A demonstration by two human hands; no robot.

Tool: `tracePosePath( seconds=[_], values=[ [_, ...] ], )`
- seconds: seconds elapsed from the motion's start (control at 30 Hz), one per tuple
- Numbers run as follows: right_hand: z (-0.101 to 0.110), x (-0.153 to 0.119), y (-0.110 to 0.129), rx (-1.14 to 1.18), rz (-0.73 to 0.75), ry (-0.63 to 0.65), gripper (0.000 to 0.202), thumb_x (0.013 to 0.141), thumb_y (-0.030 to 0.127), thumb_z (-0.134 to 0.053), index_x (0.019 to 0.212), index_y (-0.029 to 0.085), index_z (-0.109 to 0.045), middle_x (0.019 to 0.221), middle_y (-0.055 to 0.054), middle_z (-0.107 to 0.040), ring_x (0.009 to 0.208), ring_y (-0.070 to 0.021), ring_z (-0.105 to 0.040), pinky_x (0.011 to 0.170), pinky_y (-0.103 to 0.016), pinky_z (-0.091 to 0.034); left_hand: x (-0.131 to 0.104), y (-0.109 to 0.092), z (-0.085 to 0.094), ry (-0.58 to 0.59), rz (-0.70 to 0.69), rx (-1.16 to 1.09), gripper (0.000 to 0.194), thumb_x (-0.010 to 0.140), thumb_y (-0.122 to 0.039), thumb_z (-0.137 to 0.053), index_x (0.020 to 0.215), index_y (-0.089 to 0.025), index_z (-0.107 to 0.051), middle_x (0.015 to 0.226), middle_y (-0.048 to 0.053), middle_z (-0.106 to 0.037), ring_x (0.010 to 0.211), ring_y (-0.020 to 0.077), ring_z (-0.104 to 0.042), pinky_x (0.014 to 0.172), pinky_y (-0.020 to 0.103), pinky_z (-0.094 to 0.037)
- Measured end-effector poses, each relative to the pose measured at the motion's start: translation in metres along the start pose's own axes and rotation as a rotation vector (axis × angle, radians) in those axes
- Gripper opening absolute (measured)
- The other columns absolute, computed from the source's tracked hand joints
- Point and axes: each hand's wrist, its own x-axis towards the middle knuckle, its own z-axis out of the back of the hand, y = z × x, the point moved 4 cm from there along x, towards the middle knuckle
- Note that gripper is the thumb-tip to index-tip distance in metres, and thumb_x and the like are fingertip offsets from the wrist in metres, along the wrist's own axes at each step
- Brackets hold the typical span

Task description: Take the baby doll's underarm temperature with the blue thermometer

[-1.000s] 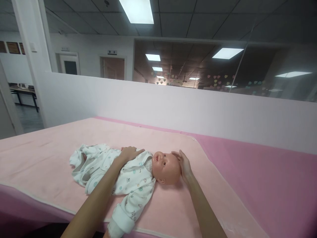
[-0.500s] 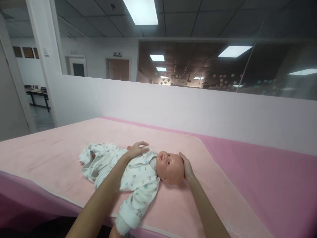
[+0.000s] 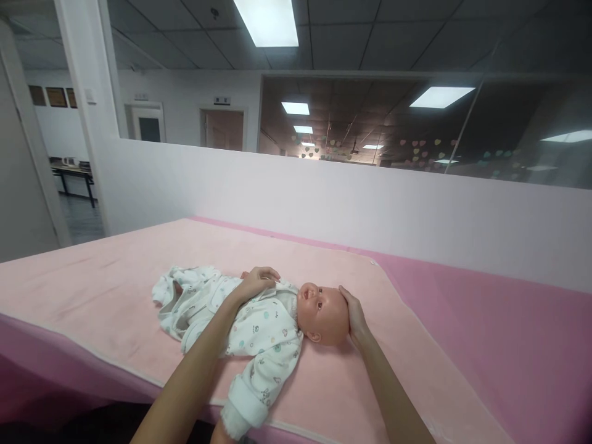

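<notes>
A baby doll (image 3: 324, 314) lies on its back, its head to the right and its legs to the left. It wears a white, printed baby top (image 3: 263, 324) with long sleeves. My left hand (image 3: 259, 283) is at the far side of the doll's chest, its fingers bent down and closed on the top's front edge; the fingertips are partly hidden. My right hand (image 3: 356, 314) cups the crown of the doll's bald head, with the fingers curved along it. One sleeved arm of the doll hangs over the near edge of the bed. Loose printed trousers (image 3: 185, 302) cover its legs.
Under the doll is a light pink pad (image 3: 115, 277) on a darker pink surface (image 3: 485, 320). A low white wall (image 3: 324, 203) with glass above it stands behind. At the far left are a doorway and a dark table (image 3: 74, 169).
My left fingers have bent down and closed towards the top's edge. My right hand stays on the doll's head. The whole view has shifted slightly.
</notes>
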Motion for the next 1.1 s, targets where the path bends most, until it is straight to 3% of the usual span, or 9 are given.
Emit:
tracePosePath(
  seconds=[0.17, 0.27, 0.37, 0.43, 0.57, 0.73, 0.87, 1.0, 1.1],
  values=[
    [0.0, -0.008, 0.027, -0.283, 0.373, -0.099, 0.018, 0.067, 0.036, -0.059, 0.072, 0.019, -0.064, 0.082, -0.004, -0.067, 0.083, -0.0214, -0.057, 0.075, -0.03, -0.043, 0.001, 0.004, 0.004, -0.112, 0.054, -0.242, 0.03, 0.058, -0.02, -0.065, 0.087, -0.014, -0.064, 0.088, 0.008, -0.069, 0.076, 0.0165, -0.062, 0.069, 0.025, -0.046],
    [-0.022, -0.025, 0.048, -0.651, 0.627, -0.087, 0.013, 0.073, 0.029, -0.053, 0.076, 0.021, -0.063, 0.085, -0.005, -0.066, 0.087, -0.0213, -0.057, 0.086, -0.035, -0.039, 0.002, 0.006, 0.007, -0.151, 0.113, -0.34, 0.038, 0.057, -0.022, -0.069, 0.094, -0.015, -0.062, 0.095, 0.008, -0.069, 0.069, 0.0144, -0.062, 0.06, 0.022, -0.045],
    [-0.07, -0.042, 0.056, -1.129, 0.858, 0.164, 0.018, 0.08, 0.023, -0.046, 0.074, 0.023, -0.063, 0.086, -0.004, -0.066, 0.089, -0.0197, -0.055, 0.101, -0.041, -0.022, 0.003, 0.01, 0.008, -0.156, 0.187, -0.383, 0.044, 0.057, -0.024, -0.07, 0.099, -0.015, -0.061, 0.099, 0.009, -0.068, 0.061, 0.0125, -0.06, 0.05, 0.02, -0.041],
    [-0.102, -0.047, 0.052, -1.388, 0.927, 0.342, 0.021, 0.082, 0.02, -0.043, 0.077, 0.022, -0.063, 0.093, -0.006, -0.064, 0.097, -0.0217, -0.052, 0.104, -0.045, -0.013, 0.004, 0.01, 0.008, -0.15, 0.198, -0.434, 0.045, 0.057, -0.024, -0.071, 0.1, -0.015, -0.06, 0.101, 0.009, -0.067, 0.06, 0.0114, -0.06, 0.05, 0.02, -0.041],
    [-0.142, -0.029, 0.036, -1.718, 0.847, 0.402, 0.018, 0.078, 0.014, -0.046, 0.082, 0.016, -0.064, 0.096, -0.015, -0.062, 0.099, -0.0285, -0.05, 0.099, -0.052, -0.014, 0.005, 0.009, 0.007, -0.138, 0.184, -0.555, 0.042, 0.056, -0.017, -0.071, 0.097, -0.014, -0.06, 0.105, 0.011, -0.066, 0.06, 0.01, -0.059, 0.051, 0.019, -0.042],
    [-0.157, -0.005, 0.022, -1.817, 0.763, 0.397, 0.019, 0.07, 0.003, -0.051, 0.073, 0.015, -0.065, 0.086, -0.015, -0.065, 0.091, -0.0289, -0.054, 0.1, -0.052, -0.012, 0.004, 0.006, 0.005, -0.117, 0.161, -0.625, 0.036, 0.059, -0.016, -0.07, 0.093, -0.014, -0.059, 0.113, 0.012, -0.062, 0.068, 0.0125, -0.062, 0.059, 0.021, -0.047],
    [-0.153, -0.007, 0.033, -1.789, 0.763, 0.366, 0.021, 0.068, 0.0, -0.052, 0.068, 0.018, -0.064, 0.073, -0.01, -0.066, 0.082, -0.0243, -0.057, 0.101, -0.047, -0.014, 0.007, 0.008, 0.004, -0.083, 0.163, -0.586, 0.037, 0.063, -0.018, -0.068, 0.099, -0.016, -0.057, 0.117, 0.011, -0.06, 0.072, 0.0144, -0.064, 0.062, 0.024, -0.049],
    [-0.132, -0.014, 0.073, -1.664, 0.717, 0.294, 0.018, 0.071, 0.008, -0.054, 0.056, 0.017, -0.06, 0.06, -0.009, -0.064, 0.072, -0.0219, -0.058, 0.092, -0.042, -0.027, 0.007, 0.005, 0.002, -0.025, 0.129, -0.639, 0.037, 0.066, -0.012, -0.063, 0.102, -0.016, -0.056, 0.118, 0.013, -0.059, 0.086, 0.0186, -0.064, 0.07, 0.027, -0.05],
    [-0.108, -0.017, 0.107, -1.409, 0.629, 0.349, 0.027, 0.072, 0.017, -0.056, 0.045, 0.019, -0.054, 0.049, -0.005, -0.058, 0.067, -0.0206, -0.057, 0.078, -0.033, -0.034, 0.001, -0.005, -0.001, 0.037, 0.069, -0.752, 0.037, 0.066, -0.007, -0.06, 0.102, -0.015, -0.056, 0.123, 0.014, -0.055, 0.103, 0.0227, -0.059, 0.078, 0.028, -0.049]
  ],
)
